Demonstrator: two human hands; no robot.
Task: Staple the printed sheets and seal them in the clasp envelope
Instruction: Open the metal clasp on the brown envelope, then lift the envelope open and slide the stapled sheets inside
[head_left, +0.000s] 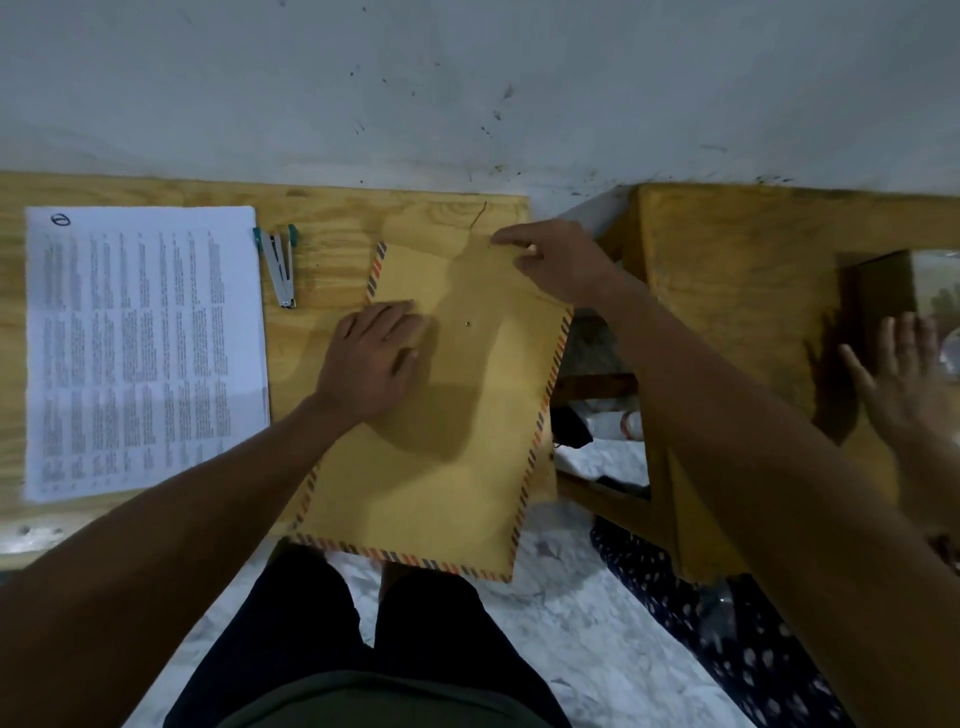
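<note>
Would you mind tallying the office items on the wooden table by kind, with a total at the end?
Stack of printed sheets: 1
Stapler: 1
Clasp envelope: 1
Total: 3

The left hand rests on the envelope and the right hand pinches its flap at the far end; the envelope overhangs the edge of the wooden table.

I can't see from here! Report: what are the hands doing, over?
Left hand flat on brown striped-edge envelope. Right hand pinching its flap. White printed sheets, silver stapler untouched. Nothing blocking.
</note>
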